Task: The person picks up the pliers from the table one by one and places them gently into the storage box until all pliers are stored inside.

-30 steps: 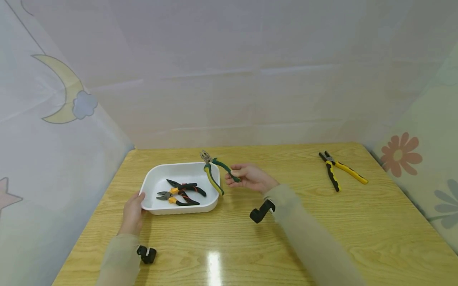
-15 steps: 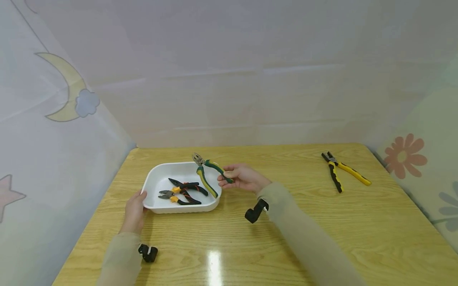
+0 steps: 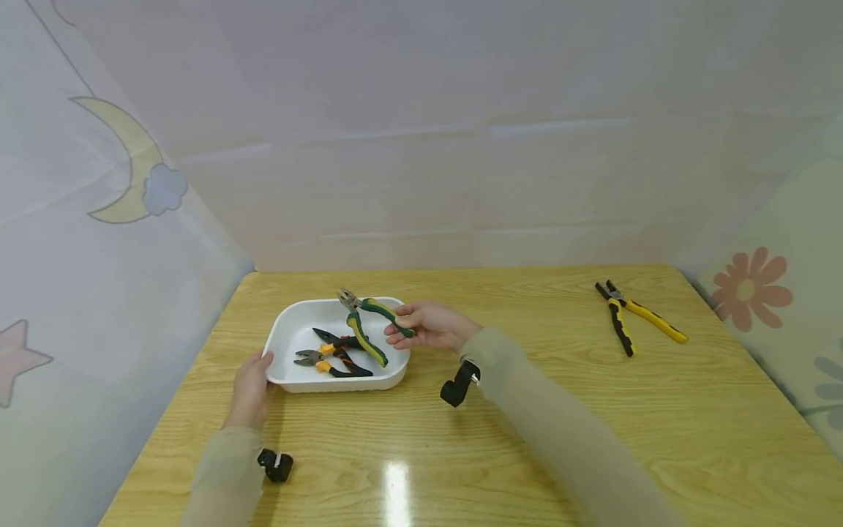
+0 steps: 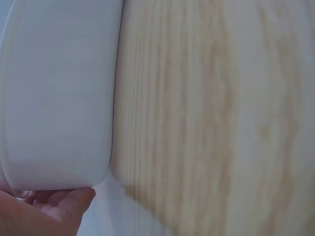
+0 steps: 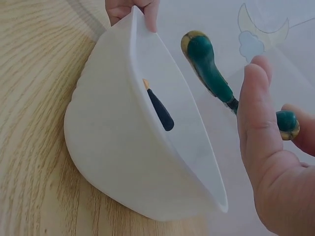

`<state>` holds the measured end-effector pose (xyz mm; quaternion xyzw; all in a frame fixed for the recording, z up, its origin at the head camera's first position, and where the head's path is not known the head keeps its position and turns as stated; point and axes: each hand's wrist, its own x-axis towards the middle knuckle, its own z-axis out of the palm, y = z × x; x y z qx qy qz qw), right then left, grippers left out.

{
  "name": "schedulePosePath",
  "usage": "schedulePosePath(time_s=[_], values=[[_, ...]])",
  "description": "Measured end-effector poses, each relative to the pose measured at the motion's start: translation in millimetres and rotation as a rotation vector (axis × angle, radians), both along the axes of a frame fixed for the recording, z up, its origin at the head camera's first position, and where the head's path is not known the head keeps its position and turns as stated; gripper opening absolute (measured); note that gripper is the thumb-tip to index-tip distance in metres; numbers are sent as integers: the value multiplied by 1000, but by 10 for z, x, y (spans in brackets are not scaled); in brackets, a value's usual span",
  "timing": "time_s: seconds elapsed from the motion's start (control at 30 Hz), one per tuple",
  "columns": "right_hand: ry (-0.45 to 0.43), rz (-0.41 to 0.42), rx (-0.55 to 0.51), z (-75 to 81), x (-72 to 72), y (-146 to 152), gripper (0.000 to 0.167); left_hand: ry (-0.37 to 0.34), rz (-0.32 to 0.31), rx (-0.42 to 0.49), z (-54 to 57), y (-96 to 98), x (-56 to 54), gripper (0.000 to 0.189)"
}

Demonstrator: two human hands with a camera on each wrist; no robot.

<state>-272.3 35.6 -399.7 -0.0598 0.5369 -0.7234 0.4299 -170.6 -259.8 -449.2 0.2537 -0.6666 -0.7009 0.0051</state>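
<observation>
At the left of the head view stands a white tray (image 3: 329, 386), gripped at its left end by my left hand (image 3: 249, 391), thumb over the rim and fingers against the outer wall. My right hand (image 3: 431, 326) pinches one handle of the green-and-yellow pliers (image 3: 377, 307). They hang spread, head up and to the left, above the tray's right part. Inside the tray lie combination pliers with orange-and-black handles (image 3: 324, 366) and black-jawed pliers (image 3: 326, 337), overlapping. The right wrist view shows the green handle (image 5: 204, 59) clear of the tray rim.
Yellow-and-black pliers (image 3: 655, 319) lie spread at the right rear of the wooden table (image 3: 500, 454). Patterned cloth walls (image 3: 421, 183) enclose the table at the back and both sides. Each wrist carries a black camera mount (image 3: 456, 391).
My right hand has moved left, carrying the green-and-yellow pliers from the tray's right edge to over its inside. My left hand keeps its grip on the tray.
</observation>
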Motion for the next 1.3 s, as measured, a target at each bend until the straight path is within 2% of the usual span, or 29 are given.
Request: schedulePosePath(time_s=[0.2, 0.37, 0.6, 0.9, 1.13, 1.23, 1.3], values=[[23, 43, 62, 7, -28, -137, 54, -6, 5, -15, 1, 9, 12, 55], [0, 54, 117, 11, -37, -266, 52, -7, 7, -23, -1, 6, 19, 55], [-6, 84, 199, 22, -65, -447, 51, 16, -1, 9, -10, 15, 20, 54], [40, 112, 293, -52, -109, -620, 48, 15, -3, 15, 16, 54, 40, 54], [30, 124, 337, -97, -95, -698, 47, 4, 4, 10, 15, 53, 57, 54], [50, 127, 374, -87, -90, -718, 46, 7, 7, 13, 11, 46, 48, 54], [98, 112, 427, -78, -87, -734, 43, 12, 11, 15, 12, 41, 47, 54]])
